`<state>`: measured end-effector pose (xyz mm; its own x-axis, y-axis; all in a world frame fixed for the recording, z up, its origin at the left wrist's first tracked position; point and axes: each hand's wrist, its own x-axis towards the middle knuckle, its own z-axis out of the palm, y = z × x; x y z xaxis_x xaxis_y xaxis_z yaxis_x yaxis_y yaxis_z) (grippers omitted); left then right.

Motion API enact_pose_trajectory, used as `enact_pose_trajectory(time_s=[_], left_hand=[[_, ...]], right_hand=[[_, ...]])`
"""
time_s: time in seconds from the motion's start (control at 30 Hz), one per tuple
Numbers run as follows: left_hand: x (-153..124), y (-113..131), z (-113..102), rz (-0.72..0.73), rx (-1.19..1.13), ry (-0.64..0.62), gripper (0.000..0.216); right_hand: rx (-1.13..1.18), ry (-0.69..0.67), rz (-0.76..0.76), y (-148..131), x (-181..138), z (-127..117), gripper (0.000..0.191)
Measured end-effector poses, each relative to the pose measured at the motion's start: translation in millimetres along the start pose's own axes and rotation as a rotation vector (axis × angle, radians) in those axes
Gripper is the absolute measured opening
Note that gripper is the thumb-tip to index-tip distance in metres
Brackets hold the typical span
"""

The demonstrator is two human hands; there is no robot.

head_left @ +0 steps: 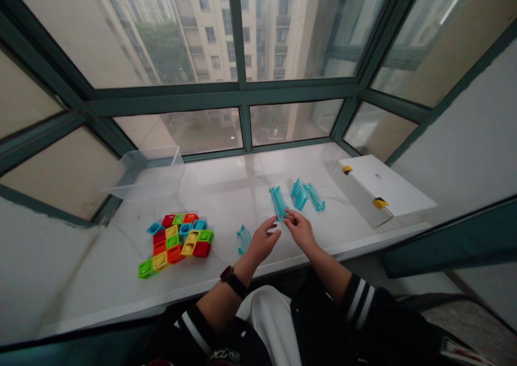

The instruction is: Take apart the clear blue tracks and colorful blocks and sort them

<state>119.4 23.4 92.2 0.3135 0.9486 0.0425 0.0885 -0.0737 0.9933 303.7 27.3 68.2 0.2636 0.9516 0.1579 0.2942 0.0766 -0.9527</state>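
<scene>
A translucent teal track piece [278,200] lies lengthwise ahead of my hands, over the white counter. My right hand [301,230] pinches its near right corner between thumb and fingers. My left hand [263,241], a dark watch on its wrist, is at the near left end. Its fingertips reach the piece's edge, with the thumb held apart from them. A curved teal piece [244,239] rests left of my left hand. Beyond my right hand lie another curved teal piece [299,194] and a narrower teal piece [316,197], close together.
Joined red, yellow, green and blue blocks [173,241] lie on the left of the counter [226,194]. Behind them stands a clear plastic bin [151,185]. A white box [383,185] with yellow-and-black tabs is at the right. Green-framed windows [291,86] border the back.
</scene>
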Motion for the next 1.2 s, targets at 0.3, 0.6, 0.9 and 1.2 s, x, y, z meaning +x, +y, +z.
enact_pose_trajectory(time_s=[0.3,0.6,0.9,1.2], left_hand=[[45.4,-3.2,17.4,-0.004,0.051,0.009,0.058],[67.7,-16.2,22.2,-0.238,-0.135,0.015,0.076],[69.6,-20.7,22.9,-0.222,-0.15,0.01,0.075],[69.2,-21.4,24.9,-0.218,-0.159,0.017,0.072]], right_hand=[[-0.204,0.115,0.01,-0.1,34.7,-4.2,0.041],[-0.473,0.06,-0.02,-1.4,58.2,4.7,0.037],[-0.529,0.055,-0.018,7.1,60.8,6.2,0.037],[-0.534,0.053,-0.015,7.8,61.7,5.0,0.037]])
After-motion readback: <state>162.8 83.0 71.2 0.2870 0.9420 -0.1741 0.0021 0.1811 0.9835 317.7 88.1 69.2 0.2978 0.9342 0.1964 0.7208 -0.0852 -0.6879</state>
